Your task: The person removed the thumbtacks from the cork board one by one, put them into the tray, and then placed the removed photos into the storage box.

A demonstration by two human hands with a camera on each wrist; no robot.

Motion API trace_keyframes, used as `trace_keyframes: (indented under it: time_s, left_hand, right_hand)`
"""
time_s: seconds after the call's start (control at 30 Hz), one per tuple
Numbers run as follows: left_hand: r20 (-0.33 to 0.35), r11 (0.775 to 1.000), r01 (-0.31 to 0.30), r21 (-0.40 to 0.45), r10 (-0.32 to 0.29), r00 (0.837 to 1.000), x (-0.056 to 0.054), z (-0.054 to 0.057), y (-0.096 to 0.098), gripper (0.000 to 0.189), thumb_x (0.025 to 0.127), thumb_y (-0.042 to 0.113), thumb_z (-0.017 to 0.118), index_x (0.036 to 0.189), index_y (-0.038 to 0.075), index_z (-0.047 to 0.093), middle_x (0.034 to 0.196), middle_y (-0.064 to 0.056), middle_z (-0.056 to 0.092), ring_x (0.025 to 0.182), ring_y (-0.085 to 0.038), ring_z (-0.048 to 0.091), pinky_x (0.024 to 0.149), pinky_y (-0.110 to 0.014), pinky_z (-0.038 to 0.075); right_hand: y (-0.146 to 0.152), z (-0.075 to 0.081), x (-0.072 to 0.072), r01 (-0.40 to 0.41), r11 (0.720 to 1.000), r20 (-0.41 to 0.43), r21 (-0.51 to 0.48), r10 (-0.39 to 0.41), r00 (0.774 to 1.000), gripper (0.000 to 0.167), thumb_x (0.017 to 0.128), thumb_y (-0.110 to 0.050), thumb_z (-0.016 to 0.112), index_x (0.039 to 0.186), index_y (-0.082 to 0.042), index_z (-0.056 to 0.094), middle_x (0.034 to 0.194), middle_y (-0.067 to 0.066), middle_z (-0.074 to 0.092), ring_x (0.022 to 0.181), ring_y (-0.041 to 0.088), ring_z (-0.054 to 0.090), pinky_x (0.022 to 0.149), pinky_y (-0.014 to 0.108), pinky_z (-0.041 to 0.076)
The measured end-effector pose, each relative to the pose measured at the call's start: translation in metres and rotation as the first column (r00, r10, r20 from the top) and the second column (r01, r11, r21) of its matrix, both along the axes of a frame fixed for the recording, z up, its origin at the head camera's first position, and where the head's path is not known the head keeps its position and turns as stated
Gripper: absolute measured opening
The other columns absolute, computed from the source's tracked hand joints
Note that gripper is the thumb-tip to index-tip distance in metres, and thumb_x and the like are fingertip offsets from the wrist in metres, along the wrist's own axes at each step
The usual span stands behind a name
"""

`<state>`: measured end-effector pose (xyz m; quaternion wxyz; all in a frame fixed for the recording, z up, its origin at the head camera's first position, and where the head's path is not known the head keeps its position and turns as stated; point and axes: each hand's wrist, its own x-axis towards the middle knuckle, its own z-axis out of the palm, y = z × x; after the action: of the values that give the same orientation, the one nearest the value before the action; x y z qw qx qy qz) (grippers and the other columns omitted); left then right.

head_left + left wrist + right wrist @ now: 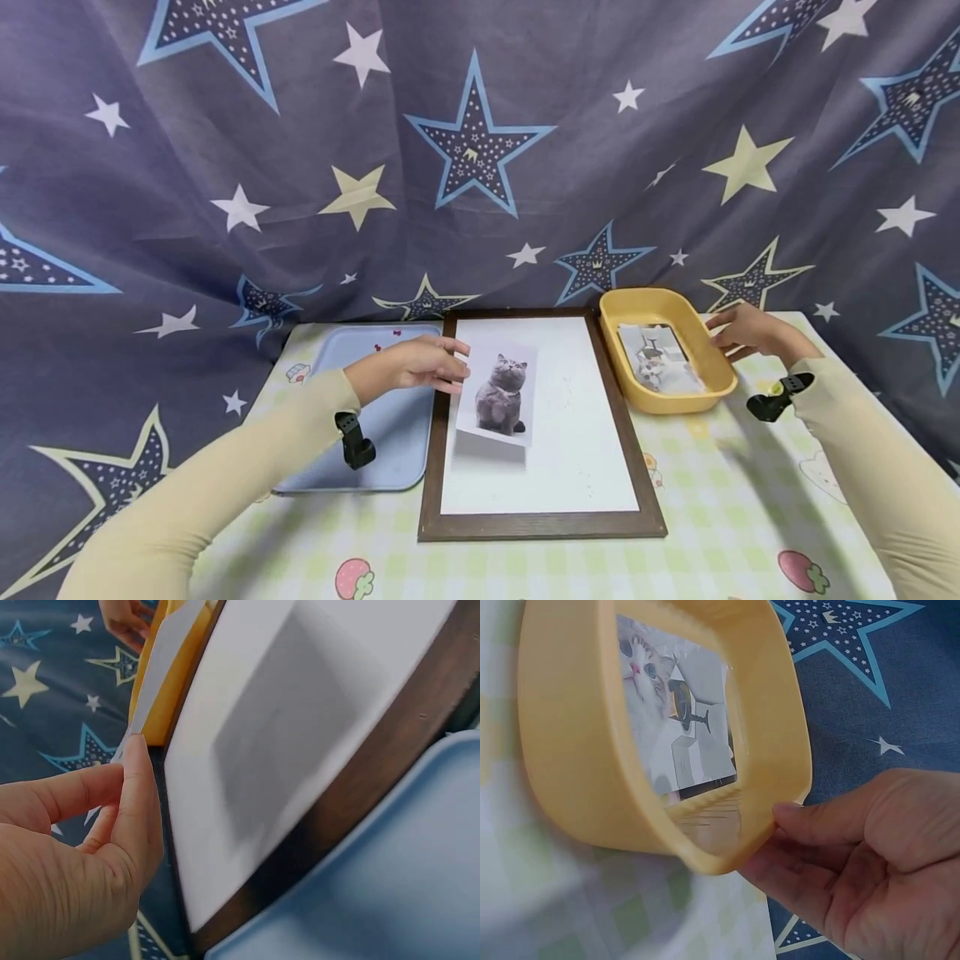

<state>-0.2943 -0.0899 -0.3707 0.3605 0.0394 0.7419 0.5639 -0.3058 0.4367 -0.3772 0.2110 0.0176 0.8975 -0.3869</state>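
My left hand [422, 364] pinches the left edge of a photo of a grey cat [501, 396] between thumb and fingers. The photo is raised over a white board with a dark wooden frame [542, 525], and its shadow falls on the white surface. In the left wrist view the photo [166, 656] appears almost edge-on. My right hand [759, 333] grips the rim of a yellow plastic basket [678, 402], thumb on top and fingers beneath. Inside the basket lie photos [679, 712]; the top one has a pale cat with blue eyes.
A light blue tray [397, 450] lies left of the framed board, partly behind my left forearm. Beneath everything is a green checked tablecloth [570, 571] with strawberry prints. A dark curtain with stars [480, 142] hangs right behind the table. A dark band sits on each wrist.
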Motion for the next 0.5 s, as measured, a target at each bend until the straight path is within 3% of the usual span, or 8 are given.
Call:
trace_keyframes:
  time_s: [0.1,0.23,0.33,0.5]
  left_hand:
    - [-0.014,1.000,0.005,-0.010,-0.005,1.000,-0.002,0.015,0.008,0.062,0.097,-0.006,0.056,0.154,-0.004,0.032,0.099,-0.007,0.055,0.070,-0.007,0.052,0.094,-0.035,0.060]
    - [-0.060,1.000,0.003,-0.019,-0.004,0.998,-0.004,0.032,0.019,0.061,0.096,-0.006,0.057,0.152,-0.004,0.035,0.098,-0.007,0.057,0.091,-0.014,0.059,0.098,-0.038,0.059]
    - [-0.081,1.000,-0.010,-0.013,0.009,0.997,-0.007,0.040,0.029,0.058,0.096,-0.006,0.058,0.150,-0.003,0.039,0.100,-0.007,0.056,0.097,-0.018,0.059,0.101,-0.040,0.057]
    - [-0.074,0.999,-0.031,0.026,0.033,0.997,-0.009,0.049,0.044,0.059,0.096,-0.007,0.057,0.152,-0.001,0.037,0.130,-0.018,0.053,0.118,-0.029,0.057,0.108,-0.044,0.053]
  right_hand:
    - [0.002,0.002,0.000,-0.005,1.000,0.010,0.001,0.005,1.000,0.056,0.098,0.003,0.055,0.144,0.024,0.031,0.103,0.013,0.075,0.090,0.016,0.070,0.082,0.042,0.064]
    - [0.003,0.003,0.002,-0.004,1.000,0.016,-0.008,0.004,1.000,0.057,0.098,0.005,0.054,0.145,0.024,0.030,0.106,0.017,0.075,0.092,0.017,0.070,0.083,0.042,0.063]
    - [0.002,0.002,0.003,-0.003,1.000,0.015,-0.018,0.003,1.000,0.057,0.097,0.006,0.053,0.145,0.024,0.029,0.109,0.019,0.074,0.093,0.017,0.071,0.084,0.043,0.063]
    - [-0.001,0.003,0.004,0.003,1.000,0.014,-0.017,-0.003,1.000,0.058,0.097,0.004,0.054,0.145,0.024,0.029,0.105,0.015,0.075,0.090,0.017,0.070,0.082,0.042,0.064]
